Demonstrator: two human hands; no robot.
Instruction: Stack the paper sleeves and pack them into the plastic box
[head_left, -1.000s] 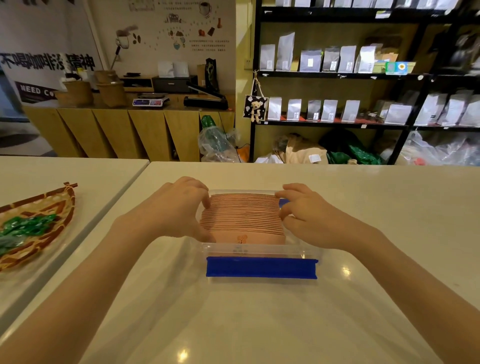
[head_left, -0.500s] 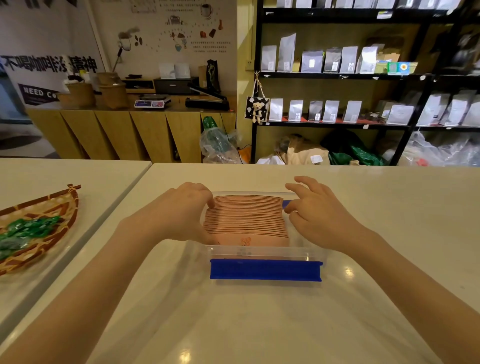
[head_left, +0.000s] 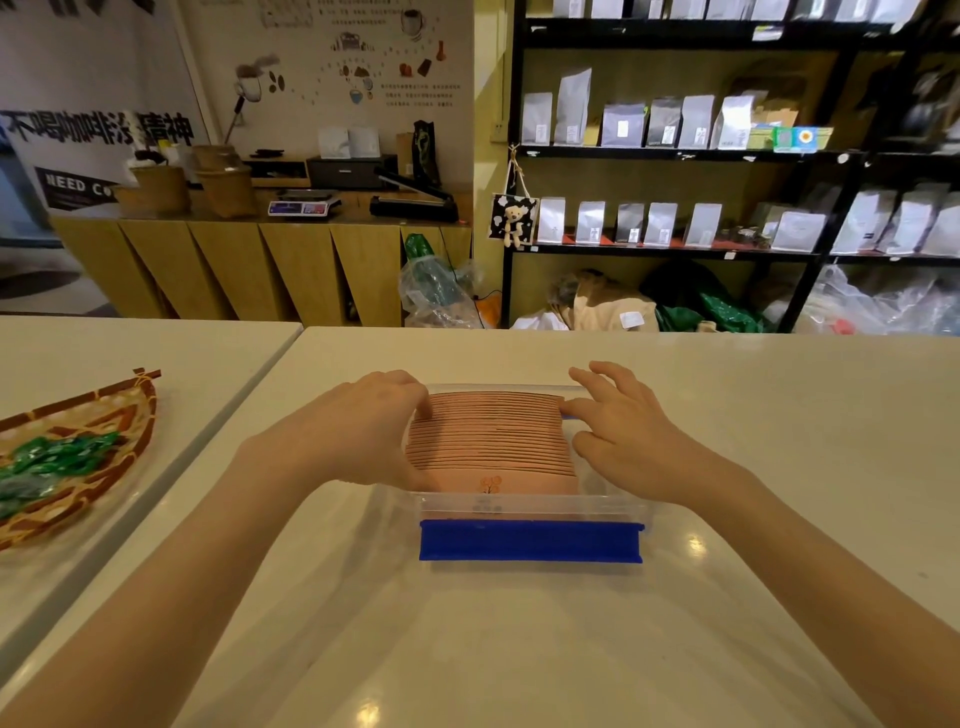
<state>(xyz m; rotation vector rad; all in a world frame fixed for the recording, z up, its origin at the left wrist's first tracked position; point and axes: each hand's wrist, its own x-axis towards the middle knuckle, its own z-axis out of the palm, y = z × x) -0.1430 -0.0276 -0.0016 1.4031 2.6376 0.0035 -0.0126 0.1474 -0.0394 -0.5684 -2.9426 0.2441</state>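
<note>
Head view: between the left hand (head_left: 363, 431), curled against the stack's edge, and the right hand (head_left: 623, 436), fingers spread, paper sleeves (head_left: 488, 441) stand packed in the plastic box (head_left: 530, 506) on the tabletop (head_left: 519, 649); a far banner (head_left: 78, 184) reads "NEED CO".

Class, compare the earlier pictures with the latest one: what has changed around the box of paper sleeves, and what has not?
The right hand has opened: its fingers, earlier curled against the right end of the stack of pinkish-brown paper sleeves, now spread and lift away. The left hand stays pressed to the stack's left end. The stack remains in the clear plastic box; the woven basket is unmoved.
</note>
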